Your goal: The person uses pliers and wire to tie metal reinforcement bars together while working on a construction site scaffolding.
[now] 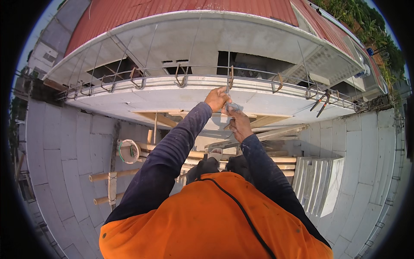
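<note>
- Our right hand (240, 124) pinches looped wire (233, 104) just near of the rebar cage (231, 77).
- Our left hand (217, 99): grip we cannot tell.
- At left, a pale bucket (137, 151); we cannot make out its contents.

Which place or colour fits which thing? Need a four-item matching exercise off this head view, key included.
Column 1
1. Thin wire
2. Pincers
3. Bucket
4. Corrugated roof

Column 2
A. Left of the left forearm
B. Red, along the top of the view
C. Looped between the left hand and right hand
D. On the right part of the rebar cage

Pairs: 1-C, 2-D, 3-A, 4-B
</note>
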Action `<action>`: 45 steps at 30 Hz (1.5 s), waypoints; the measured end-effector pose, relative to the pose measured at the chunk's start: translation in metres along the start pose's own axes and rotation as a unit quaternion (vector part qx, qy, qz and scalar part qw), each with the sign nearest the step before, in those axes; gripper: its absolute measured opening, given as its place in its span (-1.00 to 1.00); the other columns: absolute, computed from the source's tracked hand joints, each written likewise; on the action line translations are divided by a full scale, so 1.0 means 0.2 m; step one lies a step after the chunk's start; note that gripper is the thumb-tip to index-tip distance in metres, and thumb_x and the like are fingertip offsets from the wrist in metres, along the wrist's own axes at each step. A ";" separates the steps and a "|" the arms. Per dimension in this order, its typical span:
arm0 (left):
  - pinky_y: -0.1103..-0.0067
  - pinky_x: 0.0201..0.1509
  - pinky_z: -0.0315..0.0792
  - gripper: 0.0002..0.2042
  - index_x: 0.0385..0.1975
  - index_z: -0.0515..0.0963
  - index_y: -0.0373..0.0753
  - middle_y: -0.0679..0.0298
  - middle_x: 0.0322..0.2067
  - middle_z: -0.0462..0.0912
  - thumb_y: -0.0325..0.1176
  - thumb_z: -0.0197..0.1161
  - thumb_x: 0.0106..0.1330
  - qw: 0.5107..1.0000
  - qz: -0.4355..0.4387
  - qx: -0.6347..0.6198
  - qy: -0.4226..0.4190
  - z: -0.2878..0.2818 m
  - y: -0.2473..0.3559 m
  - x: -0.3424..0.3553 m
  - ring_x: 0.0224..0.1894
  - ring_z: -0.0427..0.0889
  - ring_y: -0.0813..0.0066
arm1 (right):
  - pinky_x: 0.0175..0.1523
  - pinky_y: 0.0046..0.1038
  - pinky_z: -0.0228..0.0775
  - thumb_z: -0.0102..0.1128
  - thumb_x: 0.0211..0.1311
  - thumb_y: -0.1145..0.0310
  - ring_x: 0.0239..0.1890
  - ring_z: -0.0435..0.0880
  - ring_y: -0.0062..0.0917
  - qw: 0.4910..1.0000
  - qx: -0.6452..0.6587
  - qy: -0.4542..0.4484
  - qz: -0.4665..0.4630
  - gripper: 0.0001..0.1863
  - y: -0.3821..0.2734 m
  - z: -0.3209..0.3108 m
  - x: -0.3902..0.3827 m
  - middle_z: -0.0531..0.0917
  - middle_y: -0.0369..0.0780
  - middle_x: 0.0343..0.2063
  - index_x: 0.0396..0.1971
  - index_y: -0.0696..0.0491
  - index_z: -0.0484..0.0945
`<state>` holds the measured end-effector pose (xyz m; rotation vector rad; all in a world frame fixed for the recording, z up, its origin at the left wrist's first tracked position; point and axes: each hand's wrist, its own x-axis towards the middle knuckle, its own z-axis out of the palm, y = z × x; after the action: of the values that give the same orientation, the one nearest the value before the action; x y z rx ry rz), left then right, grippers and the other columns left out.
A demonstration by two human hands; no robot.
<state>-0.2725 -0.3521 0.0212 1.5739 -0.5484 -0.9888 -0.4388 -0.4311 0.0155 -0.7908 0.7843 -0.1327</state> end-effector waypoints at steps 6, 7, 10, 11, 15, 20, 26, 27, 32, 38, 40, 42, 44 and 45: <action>0.58 -0.35 0.53 -0.63 0.15 0.58 -0.37 0.31 -0.34 0.74 -0.33 0.25 0.43 0.993 0.071 0.080 0.056 -0.06 -0.01 0.11 -0.44 0.60 0.60 | -0.73 -0.68 0.00 0.28 0.49 0.27 -0.73 0.18 -0.83 0.999 0.015 -0.008 -0.038 -0.85 -0.07 0.09 0.14 0.68 -0.35 -0.34 -0.14 -0.02 0.52; 0.58 -0.36 0.52 -0.65 0.11 0.60 -0.36 0.32 -0.35 0.73 -0.33 0.27 0.42 0.994 0.049 0.082 0.050 -0.04 0.01 0.11 -0.45 0.60 0.61 | -0.73 -0.68 0.01 0.28 0.49 0.27 -0.73 0.19 -0.82 0.999 0.019 -0.008 -0.038 -0.84 -0.10 0.07 0.17 0.66 -0.36 -0.34 -0.15 -0.02 0.51; 0.59 -0.38 0.49 -0.70 0.02 0.65 -0.35 0.35 -0.40 0.71 -0.34 0.33 0.37 0.995 0.012 0.084 0.047 -0.07 0.04 0.09 -0.46 0.58 0.62 | -0.74 -0.67 0.04 0.28 0.49 0.27 -0.73 0.20 -0.79 0.999 0.018 -0.023 -0.030 -0.83 -0.17 0.08 0.25 0.61 -0.36 -0.37 -0.16 0.00 0.48; 0.59 -0.39 0.48 -0.71 0.00 0.65 -0.35 0.35 -0.41 0.71 -0.35 0.35 0.35 0.996 0.021 0.080 0.045 -0.08 0.04 0.10 -0.46 0.58 0.62 | -0.75 -0.66 0.05 0.27 0.49 0.28 -0.73 0.20 -0.79 0.999 0.010 -0.026 -0.028 -0.83 -0.20 0.07 0.26 0.58 -0.37 -0.39 -0.17 0.00 0.47; 0.60 -0.41 0.45 -0.73 -0.06 0.67 -0.35 0.34 -0.42 0.70 -0.43 0.42 0.27 0.994 0.014 0.071 0.082 -0.07 0.04 0.16 -0.48 0.56 0.63 | -0.77 -0.64 0.07 0.26 0.50 0.29 -0.73 0.22 -0.77 0.999 0.010 -0.034 -0.019 -0.83 -0.24 0.05 0.34 0.60 -0.35 -0.38 -0.18 0.00 0.44; 0.56 -0.29 0.54 -0.71 -0.10 0.68 -0.39 0.26 -0.37 0.76 -0.42 0.46 0.22 0.982 0.021 0.129 0.139 -0.10 -0.01 0.19 -0.43 0.65 0.55 | -0.77 -0.62 0.05 0.28 0.48 0.28 -0.75 0.21 -0.76 0.998 0.059 -0.005 0.020 -0.79 -0.23 0.09 0.38 0.69 -0.26 -0.27 -0.12 0.04 0.47; 0.52 -0.23 0.59 -0.76 -0.30 0.74 -0.40 0.16 -0.43 0.79 -0.30 0.46 0.22 0.958 0.022 0.246 0.147 -0.03 0.08 0.22 -0.43 0.71 0.44 | -0.73 -0.60 0.01 0.37 0.41 0.19 -0.75 0.21 -0.78 0.997 -0.063 0.041 -0.033 -0.72 -0.19 0.00 0.49 0.78 -0.19 -0.24 -0.22 0.10 0.58; 0.52 -0.24 0.58 -0.75 -0.29 0.74 -0.40 0.16 -0.43 0.79 -0.30 0.45 0.23 0.958 0.013 0.245 0.149 -0.05 0.06 0.23 -0.44 0.71 0.45 | -0.72 -0.60 0.01 0.37 0.41 0.17 -0.75 0.21 -0.78 0.995 -0.077 0.033 -0.053 -0.72 -0.18 0.02 0.48 0.79 -0.20 -0.25 -0.23 0.09 0.59; 0.53 -0.34 0.58 -0.76 -0.35 0.74 -0.40 0.17 -0.44 0.80 -0.28 0.39 0.28 0.965 -0.017 0.203 0.164 -0.08 0.00 0.25 -0.51 0.67 0.51 | -0.17 -0.51 0.30 0.41 0.38 0.20 -0.44 0.55 -0.64 0.990 -0.107 0.024 -0.092 -0.70 -0.21 0.05 0.42 0.80 -0.19 -0.40 -0.44 0.08 0.57; 0.48 -0.22 0.59 -0.68 -0.17 0.75 -0.40 0.15 -0.48 0.78 -0.23 0.41 0.27 0.961 -0.061 0.242 0.123 -0.05 0.09 0.28 -0.44 0.70 0.40 | -0.50 -0.56 0.11 0.37 0.40 0.11 -0.58 0.34 -0.75 0.971 -0.173 0.012 -0.167 -0.68 -0.23 -0.02 0.49 0.79 -0.26 -0.46 -0.37 0.08 0.65; 0.48 -0.23 0.59 -0.70 -0.17 0.76 -0.38 0.15 -0.48 0.77 -0.24 0.40 0.30 0.953 -0.070 0.265 0.131 -0.04 0.12 0.23 -0.44 0.71 0.39 | -0.54 -0.57 0.08 0.35 0.41 0.09 -0.61 0.29 -0.77 0.968 -0.201 0.003 -0.152 -0.67 -0.24 -0.01 0.46 0.79 -0.27 -0.47 -0.33 0.08 0.68; 0.46 -0.22 0.59 -0.69 -0.15 0.76 -0.37 0.13 -0.46 0.78 -0.23 0.39 0.30 0.956 -0.066 0.244 0.147 -0.03 0.11 0.21 -0.43 0.71 0.37 | -0.50 -0.58 0.10 0.32 0.43 0.08 -0.59 0.29 -0.77 0.968 -0.215 -0.011 -0.131 -0.66 -0.25 -0.02 0.44 0.78 -0.28 -0.47 -0.31 0.09 0.70; 0.45 -0.22 0.59 -0.67 -0.11 0.76 -0.37 0.12 -0.44 0.79 -0.22 0.39 0.31 0.958 -0.060 0.230 0.160 -0.04 0.11 0.20 -0.43 0.72 0.35 | -0.47 -0.59 0.12 0.30 0.44 0.07 -0.58 0.28 -0.77 0.968 -0.215 -0.036 -0.121 -0.65 -0.26 -0.03 0.44 0.78 -0.29 -0.48 -0.31 0.10 0.71; 0.45 -0.22 0.59 -0.66 -0.09 0.76 -0.36 0.11 -0.43 0.79 -0.21 0.39 0.32 0.959 -0.058 0.225 0.161 -0.04 0.10 0.20 -0.42 0.73 0.34 | -0.43 -0.55 0.18 0.28 0.45 0.09 -0.56 0.33 -0.74 0.972 -0.201 -0.040 -0.116 -0.65 -0.26 -0.03 0.44 0.78 -0.28 -0.48 -0.32 0.12 0.71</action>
<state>-0.2409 -0.3842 0.0288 2.1475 -0.4755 -0.6953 -0.3705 -0.5057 -0.0036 -1.2650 0.6479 -0.1518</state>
